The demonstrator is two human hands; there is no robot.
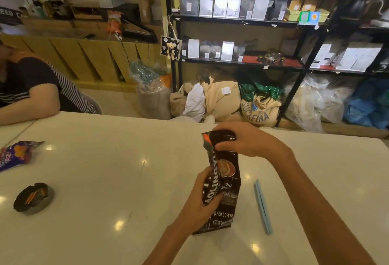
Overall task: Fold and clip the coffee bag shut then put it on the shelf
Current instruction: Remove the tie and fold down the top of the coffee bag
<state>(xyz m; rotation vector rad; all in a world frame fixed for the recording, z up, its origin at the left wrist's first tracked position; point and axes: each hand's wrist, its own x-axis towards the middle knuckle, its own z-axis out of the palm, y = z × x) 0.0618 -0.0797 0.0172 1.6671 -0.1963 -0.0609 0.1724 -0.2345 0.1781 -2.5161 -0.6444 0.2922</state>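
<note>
A dark coffee bag [225,182] stands upright on the white table [105,180], right of the table's middle and nearer its near edge than its far one. The right hand [246,139] covers the bag's top from above, fingers curled and pressed together over the folded-down upper part, which bulges glossy under them. The left hand [202,201] grips the bag's left side lower down, thumb on the printed front and the other fingers wrapped behind (their tips are hidden by the bag). A pale blue clip [263,206], long and thin, lies flat on the table just right of the bag, apart from it and untouched by either hand. Toward the table's left edge sit a dark round ashtray [33,198] and, farther back, a purple snack wrapper [16,154]. Beyond the far edge stands a black shelf [303,33] lined with bags, with sacks [261,106] heaped on the floor beneath it
</note>
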